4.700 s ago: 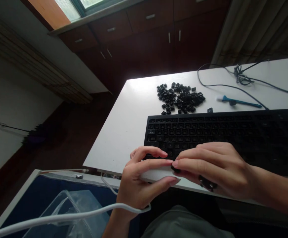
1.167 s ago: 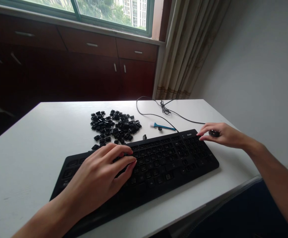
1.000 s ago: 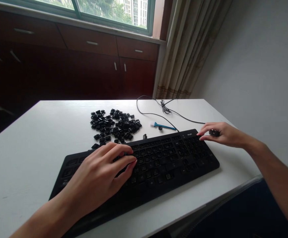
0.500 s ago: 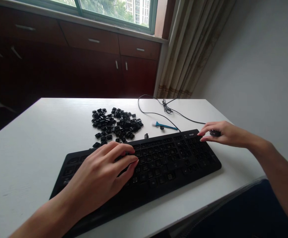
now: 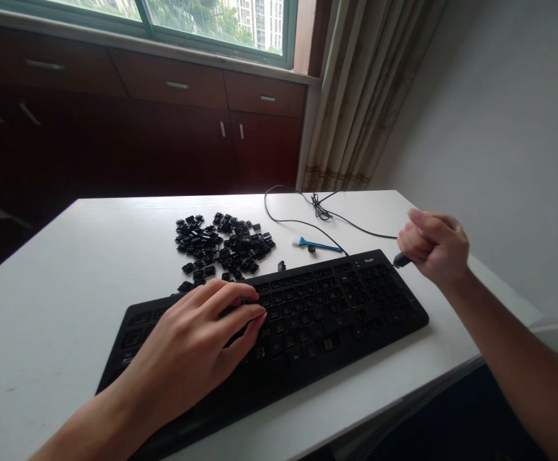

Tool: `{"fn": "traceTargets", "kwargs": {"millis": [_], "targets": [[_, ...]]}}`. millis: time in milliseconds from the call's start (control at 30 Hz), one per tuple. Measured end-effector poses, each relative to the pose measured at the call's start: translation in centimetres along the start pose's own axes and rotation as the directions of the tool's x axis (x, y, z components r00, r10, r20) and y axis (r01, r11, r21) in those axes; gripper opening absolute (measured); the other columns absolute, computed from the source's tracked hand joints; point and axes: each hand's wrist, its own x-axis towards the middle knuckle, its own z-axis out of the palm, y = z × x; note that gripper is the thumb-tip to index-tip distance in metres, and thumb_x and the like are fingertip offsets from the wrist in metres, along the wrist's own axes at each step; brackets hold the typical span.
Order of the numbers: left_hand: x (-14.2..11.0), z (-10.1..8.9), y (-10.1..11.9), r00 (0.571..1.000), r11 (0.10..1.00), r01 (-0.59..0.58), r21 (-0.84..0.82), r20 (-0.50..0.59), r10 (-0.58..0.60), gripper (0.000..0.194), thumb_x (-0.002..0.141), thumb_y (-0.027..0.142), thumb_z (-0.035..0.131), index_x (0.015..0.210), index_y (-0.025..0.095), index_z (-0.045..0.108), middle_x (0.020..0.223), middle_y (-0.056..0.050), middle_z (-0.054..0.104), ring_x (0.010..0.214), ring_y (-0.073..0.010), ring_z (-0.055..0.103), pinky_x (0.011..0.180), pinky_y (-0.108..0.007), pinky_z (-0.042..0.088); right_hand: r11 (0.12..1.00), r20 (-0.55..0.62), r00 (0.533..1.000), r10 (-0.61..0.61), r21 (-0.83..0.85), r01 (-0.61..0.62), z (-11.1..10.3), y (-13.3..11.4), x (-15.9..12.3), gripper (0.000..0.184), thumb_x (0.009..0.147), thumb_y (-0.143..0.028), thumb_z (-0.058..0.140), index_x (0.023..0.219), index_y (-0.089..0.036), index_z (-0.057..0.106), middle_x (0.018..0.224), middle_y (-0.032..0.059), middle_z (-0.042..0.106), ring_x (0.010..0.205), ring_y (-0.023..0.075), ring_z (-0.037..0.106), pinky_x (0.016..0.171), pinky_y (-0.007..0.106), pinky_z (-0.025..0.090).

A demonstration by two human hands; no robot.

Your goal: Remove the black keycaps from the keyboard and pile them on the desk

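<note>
Keyboard (image 5: 341,314) under the left hand (image 5: 202,333), dark tool (image 5: 400,260) in the right hand (image 5: 435,246)

Black and long, the keyboard lies at a slant on the white table (image 5: 39,282), directly beneath the left hand's fingers and reaching across toward the right hand. Many of its key places, to the right of the left hand's fingertips, look like open sockets. The left hand rests over it with bent fingers; thumb and forefinger come close at the tips, but whether they meet or pinch anything, I cannot tell. The right hand is closed in a fist around the dark tool, whose end pokes out below the curled fingers, near the keyboard's far right corner.

Beyond the left hand's knuckles is a loose heap of small black pieces (image 5: 224,246), probably key caps, though they are small and dark. Between the two hands, past the far edge, a single black piece (image 5: 281,265) sits just beside the keyboard. A blue brush (image 5: 322,246) with pale bristles lies farther toward the right hand's grip. Behind the brush, a thin black cable (image 5: 301,223) loops over the table to a tangled bundle.
</note>
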Motion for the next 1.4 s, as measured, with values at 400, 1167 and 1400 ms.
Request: {"fn": "traceTargets", "kwargs": {"millis": [400,1167,1400], "targets": [[0.2,-0.3,0.2,1.000,1.000,-0.017,0.015,-0.012,0.017,0.012,0.089,0.017,0.065,0.099,0.022,0.069,0.107,-0.003,0.066,0.092,-0.0174,0.060,0.086,-0.034,0.050,0.994,-0.076,0.991,-0.107,-0.004,0.107,0.5,1.4,-0.5,0.054,0.083,-0.028,0.072,0.043,-0.021,0.035,0.038,-0.0075,0.023,0.031,0.0065,0.023,0.036,0.028,0.015],[0.9,-7.7,-7.0,0.934,0.903,0.340,0.261,0.020,-0.357,0.026,0.096,0.039,0.054,0.105,0.023,0.072,0.105,-0.006,0.071,0.081,-0.0185,0.066,0.069,-0.032,0.051,0.901,0.161,0.965,0.208,-0.415,-0.125,1.9,1.3,0.6,0.052,0.090,-0.049,0.063,0.053,-0.022,0.040,0.050,-0.0024,0.038,0.046,0.0119,0.036,0.044,0.030,0.029],[-2.0,-6.8,-10.4,0.908,0.922,0.373,0.104,0.162,-0.386,0.036,0.099,0.047,0.047,0.107,0.023,0.073,0.102,-0.006,0.071,0.081,-0.0173,0.067,0.073,-0.030,0.051,0.590,0.401,0.864,0.305,-0.791,0.159,8.4,1.6,0.7,0.041,0.089,-0.062,0.057,0.081,-0.022,0.064,0.059,-0.0007,0.055,0.052,0.0139,0.045,0.050,0.029,0.033]]}}
